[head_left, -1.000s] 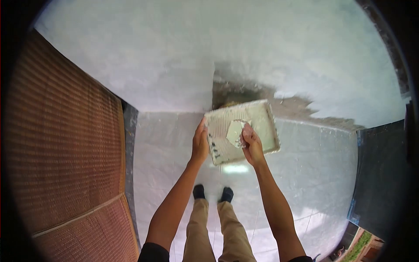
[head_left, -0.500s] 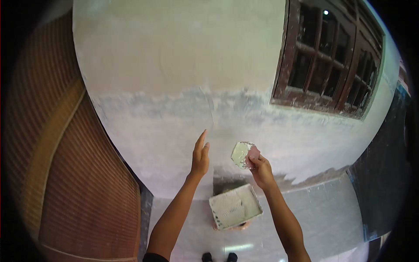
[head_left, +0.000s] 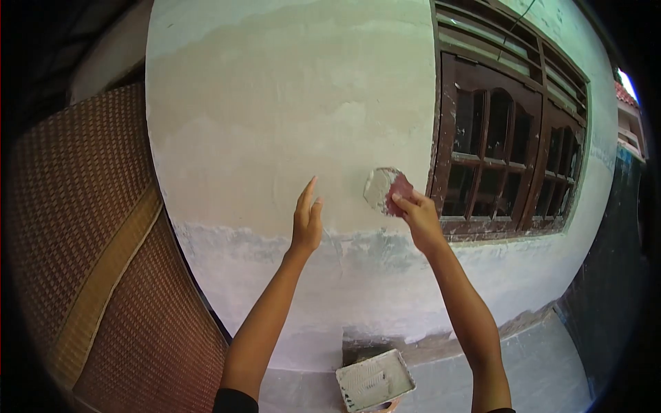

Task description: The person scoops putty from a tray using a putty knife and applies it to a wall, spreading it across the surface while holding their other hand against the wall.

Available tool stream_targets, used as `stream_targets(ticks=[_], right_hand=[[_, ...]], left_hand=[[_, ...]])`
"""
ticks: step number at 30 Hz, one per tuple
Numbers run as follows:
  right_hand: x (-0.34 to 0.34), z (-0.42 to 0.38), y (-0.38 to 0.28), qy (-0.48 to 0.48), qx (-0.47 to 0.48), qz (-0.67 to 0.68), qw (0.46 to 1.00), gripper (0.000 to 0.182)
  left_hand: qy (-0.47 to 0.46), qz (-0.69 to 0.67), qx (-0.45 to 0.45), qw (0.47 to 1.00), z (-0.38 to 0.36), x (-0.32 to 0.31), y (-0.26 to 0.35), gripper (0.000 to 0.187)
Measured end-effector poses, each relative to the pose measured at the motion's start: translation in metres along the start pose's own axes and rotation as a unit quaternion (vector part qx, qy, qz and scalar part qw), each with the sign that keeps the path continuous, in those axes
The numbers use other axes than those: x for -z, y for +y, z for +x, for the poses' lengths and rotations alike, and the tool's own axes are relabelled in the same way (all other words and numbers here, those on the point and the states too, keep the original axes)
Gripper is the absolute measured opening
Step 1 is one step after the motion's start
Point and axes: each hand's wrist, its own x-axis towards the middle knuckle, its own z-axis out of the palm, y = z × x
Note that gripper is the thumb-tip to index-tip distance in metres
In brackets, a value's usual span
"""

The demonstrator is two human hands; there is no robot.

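Note:
My right hand (head_left: 420,217) grips a reddish putty scraper (head_left: 402,193) by its edge, thumb on the near face. Pale wet putty (head_left: 378,188) covers the scraper's left half, which overlaps the wall in this view, just left of the window. My left hand (head_left: 308,219) holds nothing; its fingers are stretched upward and the thumb stands apart, in front of the wall (head_left: 289,103). The wall is cream-beige above and whitish below, with a ragged grey-blue band between.
Below my hands stands a putty-smeared paint tray (head_left: 351,395) with a ribbed bottom. A brown wooden window (head_left: 492,155) with small panes fills the upper right. Woven brown matting (head_left: 124,275) borders the left, and a dark panel (head_left: 606,275) stands at the right.
My view has tilted up, showing more of the upper wall and window. Both hands have risen along the wall, and the scraper now lies over the beige part instead of the whitish lower part.

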Motion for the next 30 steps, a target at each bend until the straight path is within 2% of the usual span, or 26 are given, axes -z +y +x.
stream_targets(ticks=[2,7,9,10,12,13,14,16,20,26,30], right_hand=[[-0.008,0.031,-0.011,-0.036,0.103,-0.08,0.991,0.027],[-0.041,0.098,-0.038,-0.003,0.191,-0.187,0.964,0.033],[-0.059,0.102,-0.055,0.043,0.34,-0.315,0.885,0.033],[-0.064,0.112,-0.055,0.042,0.342,-0.313,0.885,0.033],[-0.072,0.13,-0.048,0.053,0.529,-0.337,0.777,0.033],[-0.076,0.137,-0.045,0.064,0.551,-0.356,0.752,0.032],[-0.078,0.142,-0.042,0.065,0.554,-0.356,0.749,0.032],[-0.082,0.149,-0.037,0.1,0.618,-0.43,0.651,0.034],[-0.085,0.161,-0.022,0.135,0.626,-0.475,0.604,0.037],[-0.087,0.173,-0.009,0.151,0.617,-0.523,0.569,0.041],[-0.091,0.172,-0.001,0.158,0.597,-0.545,0.567,0.043]], left_hand=[[0.02,-0.016,0.012,1.0,0.025,0.0,-0.001,0.053],[0.036,-0.001,-0.011,0.999,0.069,0.003,0.008,0.054],[0.039,0.015,-0.016,0.999,0.079,0.005,0.006,0.054],[0.043,0.026,-0.021,0.999,0.085,0.006,0.004,0.054],[0.047,0.035,-0.027,0.998,0.093,0.008,0.0,0.054],[0.048,0.045,-0.032,0.997,0.097,0.008,-0.003,0.054],[0.05,0.053,-0.037,0.997,0.101,0.008,-0.005,0.054],[0.051,0.052,-0.048,0.996,0.106,0.008,-0.009,0.054],[0.055,0.079,-0.102,0.99,0.117,0.005,-0.028,0.056],[0.082,0.097,-0.174,0.977,0.139,0.006,-0.054,0.059],[0.077,0.122,-0.205,0.968,0.144,0.01,-0.063,0.061]])
